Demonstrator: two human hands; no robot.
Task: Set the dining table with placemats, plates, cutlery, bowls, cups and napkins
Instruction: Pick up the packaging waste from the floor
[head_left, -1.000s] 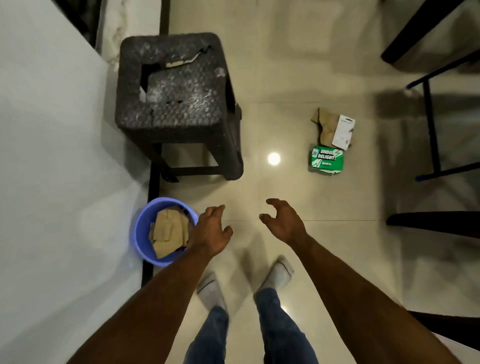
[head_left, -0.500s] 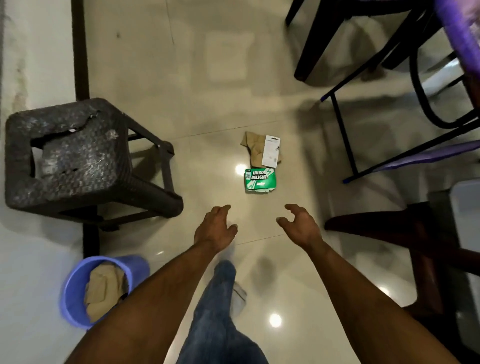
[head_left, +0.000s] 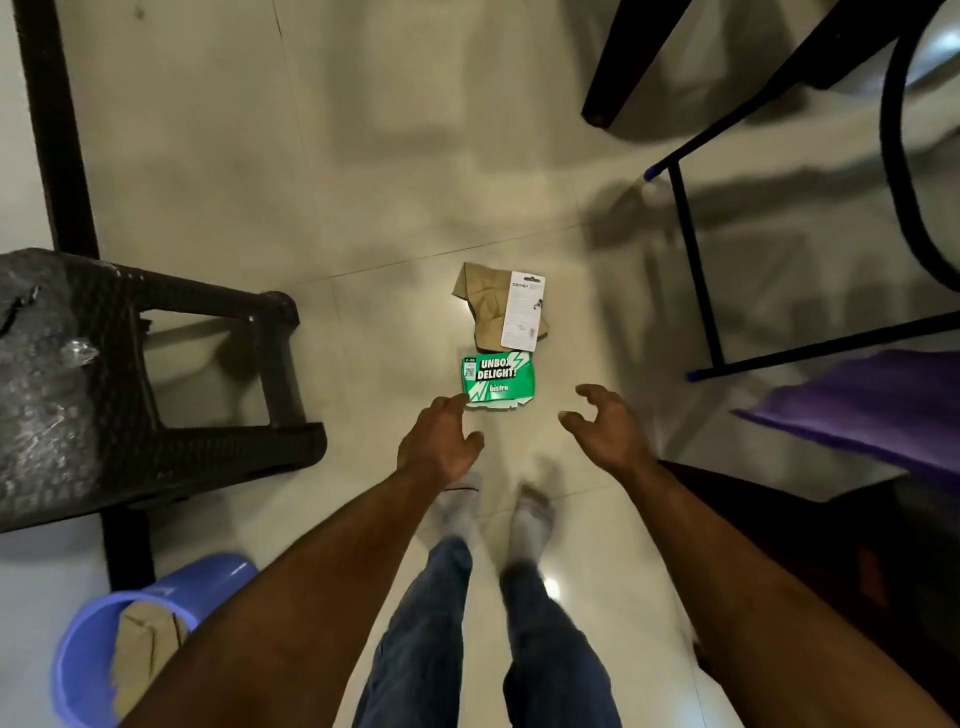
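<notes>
Both hands, left (head_left: 439, 441) and right (head_left: 605, 434), are hovering empty, fingers loosely apart, above the green box (head_left: 497, 378) lying on the floor (head_left: 363, 182) (tableware isn't showing), probably reaching for it.

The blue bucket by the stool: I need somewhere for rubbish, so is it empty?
Not empty. Brown cardboard pieces sit inside the blue bucket, showing above its rim.
</notes>
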